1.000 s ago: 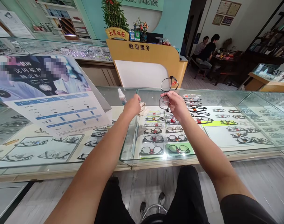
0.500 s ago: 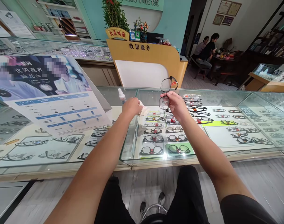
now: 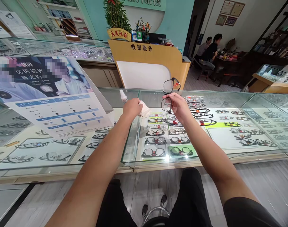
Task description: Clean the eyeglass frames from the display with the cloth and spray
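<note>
My right hand [image 3: 178, 105] pinches a pair of black-framed glasses [image 3: 168, 86] at the frame, holding it tilted above the glass counter. My left hand [image 3: 132, 108] is closed on a pale cloth [image 3: 144, 110], which sticks out to the right of the fingers. Just behind my left hand stands a small white bottle [image 3: 123, 96], its lower part partly hidden. A gap separates the cloth from the glasses.
The glass counter [image 3: 144, 166] shows rows of glasses inside. A folded advertising card [image 3: 70, 108] stands at the left. Beyond are a wooden reception desk [image 3: 148, 56] and two people seated at a table on the right.
My left hand has shifted slightly left, and more of the cloth shows beside it. My right hand and the glasses have stayed in nearly the same place.
</note>
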A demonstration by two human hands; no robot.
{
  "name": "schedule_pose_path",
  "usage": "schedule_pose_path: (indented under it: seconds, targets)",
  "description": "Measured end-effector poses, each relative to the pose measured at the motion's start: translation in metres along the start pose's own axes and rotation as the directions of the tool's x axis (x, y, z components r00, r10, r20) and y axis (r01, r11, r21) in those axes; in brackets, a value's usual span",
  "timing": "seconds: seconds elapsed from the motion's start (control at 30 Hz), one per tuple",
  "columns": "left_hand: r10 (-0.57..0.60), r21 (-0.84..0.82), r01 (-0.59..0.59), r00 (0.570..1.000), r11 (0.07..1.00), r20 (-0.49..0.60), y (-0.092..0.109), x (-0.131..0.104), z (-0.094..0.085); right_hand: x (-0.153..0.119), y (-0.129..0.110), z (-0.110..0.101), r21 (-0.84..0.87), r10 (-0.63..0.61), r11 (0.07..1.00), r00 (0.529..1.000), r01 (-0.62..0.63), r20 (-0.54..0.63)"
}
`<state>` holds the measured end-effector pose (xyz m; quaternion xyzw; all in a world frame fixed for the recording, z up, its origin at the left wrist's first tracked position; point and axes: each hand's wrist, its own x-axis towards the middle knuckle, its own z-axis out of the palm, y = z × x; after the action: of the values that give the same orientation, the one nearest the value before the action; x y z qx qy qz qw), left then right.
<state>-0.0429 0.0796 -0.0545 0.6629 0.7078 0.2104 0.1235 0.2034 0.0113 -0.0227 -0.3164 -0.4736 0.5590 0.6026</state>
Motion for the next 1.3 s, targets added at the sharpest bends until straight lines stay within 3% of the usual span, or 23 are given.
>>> schedule_pose_path:
  seconds: [0.17, 0.3, 0.4, 0.57, 0.73, 0.8, 0.9, 1.0, 1.13, 1.3]
  targets:
    - [-0.006, -0.383, -0.058, 0.986, 0.922, -0.165, 0.007, 0.001, -0.006, 0.000, -0.001, 0.000, -0.009, -0.002, 1.000, 1.000, 0.002, 0.010]
    - [0.010, -0.685, -0.124, 0.986, 0.718, -0.167, 0.012, 0.002, -0.007, -0.002, -0.003, 0.002, -0.017, 0.004, 1.000, 1.000, -0.004, 0.006]
    - [0.065, -0.812, -0.137, 0.990, 0.567, -0.122, 0.017, 0.000, -0.009, -0.003, -0.003, 0.002, -0.044, 0.000, 0.999, 1.000, 0.001, 0.010]
    - [0.159, -0.863, -0.188, 0.979, 0.469, -0.128, 0.023, -0.005, -0.012, -0.004, -0.001, 0.002, -0.111, -0.018, 0.994, 0.999, 0.021, 0.028]
    - [0.168, -0.723, -0.346, 0.936, 0.597, -0.309, 0.020, -0.006, -0.013, -0.005, -0.001, 0.002, -0.110, -0.047, 0.992, 0.997, 0.054, 0.063]
    - [0.181, -0.727, -0.320, 0.947, 0.607, -0.265, 0.020, -0.008, -0.014, -0.006, 0.000, 0.003, -0.122, -0.062, 0.990, 0.994, 0.073, 0.085]
    - [0.224, -0.837, -0.210, 0.969, 0.506, -0.108, 0.025, -0.013, -0.015, -0.006, 0.002, 0.004, -0.107, -0.071, 0.991, 0.987, 0.087, 0.142]
    - [0.275, -0.892, -0.160, 0.960, 0.424, -0.042, 0.033, -0.021, -0.018, -0.006, 0.003, 0.005, -0.077, -0.074, 0.993, 0.981, 0.089, 0.181]
    - [0.290, -0.893, -0.118, 0.957, 0.434, 0.014, 0.041, -0.031, -0.020, -0.007, 0.002, 0.006, -0.087, -0.053, 0.994, 0.985, 0.068, 0.167]
    - [0.255, -0.910, -0.118, 0.967, 0.397, -0.014, 0.043, -0.031, -0.013, -0.010, 0.002, 0.009, -0.058, 0.035, 0.998, 0.978, -0.023, 0.204]
